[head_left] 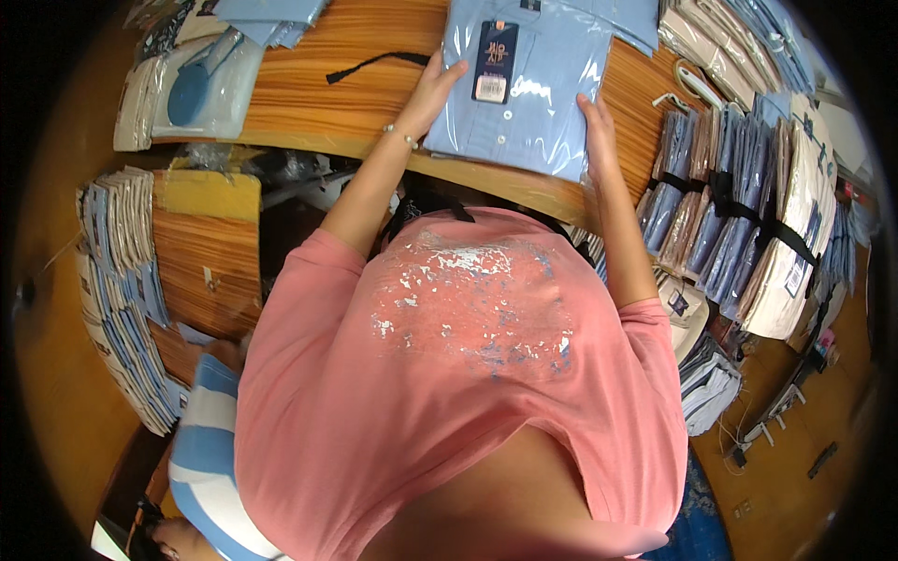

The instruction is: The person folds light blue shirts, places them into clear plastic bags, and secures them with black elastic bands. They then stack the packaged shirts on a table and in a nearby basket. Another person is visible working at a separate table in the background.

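Standing beside the bench, this is what shows from above:

Packed shirt: a light blue folded shirt in a clear plastic bag (533,84) lies flat on the wooden table (327,103), near its front edge, with a dark hang tag and a white label on its chest.

Left hand: the left hand (432,89) presses against the bag's left edge, fingers stretched up along the side, the thumb on top of the plastic; it grasps that edge rather than lying loose. A thin bracelet (402,136) sits on the wrist.

Right hand: the right hand (599,126) holds the bag's right edge low down, fingers laid flat on the plastic and curled over its side.

Shirt against fingers: the package sits between the two hands, touching both, its lower corners just past the fingertips toward the person.

Table top: a black cord (374,64) lies left of the shirt, apart from it; a bagged blue item (201,89) rests at the far left.

Right side: bundles of bagged shirts bound with black straps (739,215) stand on edge just beside the table.

Left side: a stack of bagged shirts (122,290) leans by a wooden panel.

Person: a pink top (468,374) fills the foreground.
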`<state>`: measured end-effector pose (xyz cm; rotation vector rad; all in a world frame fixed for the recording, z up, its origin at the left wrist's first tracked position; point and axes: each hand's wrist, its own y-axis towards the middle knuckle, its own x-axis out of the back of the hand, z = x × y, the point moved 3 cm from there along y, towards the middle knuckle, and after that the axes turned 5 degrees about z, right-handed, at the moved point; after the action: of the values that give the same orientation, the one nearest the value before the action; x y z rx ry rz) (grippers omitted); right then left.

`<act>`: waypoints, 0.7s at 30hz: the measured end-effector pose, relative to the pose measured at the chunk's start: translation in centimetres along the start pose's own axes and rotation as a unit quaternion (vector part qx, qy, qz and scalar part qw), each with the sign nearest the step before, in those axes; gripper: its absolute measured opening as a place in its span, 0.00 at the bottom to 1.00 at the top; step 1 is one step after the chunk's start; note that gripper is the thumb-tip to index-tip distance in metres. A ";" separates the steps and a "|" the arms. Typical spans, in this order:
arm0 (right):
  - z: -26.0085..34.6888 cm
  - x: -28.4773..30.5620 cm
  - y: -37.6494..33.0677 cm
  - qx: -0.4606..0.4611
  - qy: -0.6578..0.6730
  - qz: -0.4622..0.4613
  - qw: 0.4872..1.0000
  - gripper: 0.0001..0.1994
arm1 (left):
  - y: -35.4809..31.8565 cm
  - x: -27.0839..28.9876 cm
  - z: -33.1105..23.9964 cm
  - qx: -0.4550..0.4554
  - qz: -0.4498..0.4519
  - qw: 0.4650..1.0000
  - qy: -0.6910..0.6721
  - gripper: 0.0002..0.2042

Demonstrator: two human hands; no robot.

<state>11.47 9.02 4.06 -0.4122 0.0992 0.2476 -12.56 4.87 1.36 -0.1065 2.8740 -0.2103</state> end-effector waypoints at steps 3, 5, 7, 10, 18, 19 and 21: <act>-0.8 3.3 1.7 -0.010 -0.038 0.070 0.997 0.29 | 0.5 -0.4 -0.4 0.071 0.014 0.994 0.088 0.29; -0.9 4.2 0.9 0.114 -0.119 0.021 0.986 0.33 | -1.5 1.1 -1.9 -0.008 -0.105 0.976 0.190 0.33; 0.4 5.1 -2.8 0.177 -0.213 -0.064 0.959 0.34 | -4.9 1.9 -1.0 0.002 -0.058 0.988 0.141 0.32; -4.1 5.7 -6.0 0.176 -0.108 0.048 0.977 0.40 | -9.9 1.2 0.9 0.000 0.031 0.997 0.065 0.33; -4.0 3.8 -7.3 0.215 -0.373 -0.001 0.903 0.37 | -10.0 0.2 2.1 -0.034 -0.031 0.946 0.321 0.31; -3.7 3.7 -7.3 0.204 -0.365 -0.005 0.908 0.37 | -9.7 0.8 2.1 -0.065 -0.032 0.926 0.371 0.30; -3.4 3.7 -6.9 0.180 -0.348 -0.014 0.920 0.36 | -9.5 1.0 1.7 -0.103 -0.023 0.903 0.416 0.29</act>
<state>16.68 2.31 3.08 0.0587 -0.5567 0.3279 -12.60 -4.82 0.91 -0.1519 3.7471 0.0710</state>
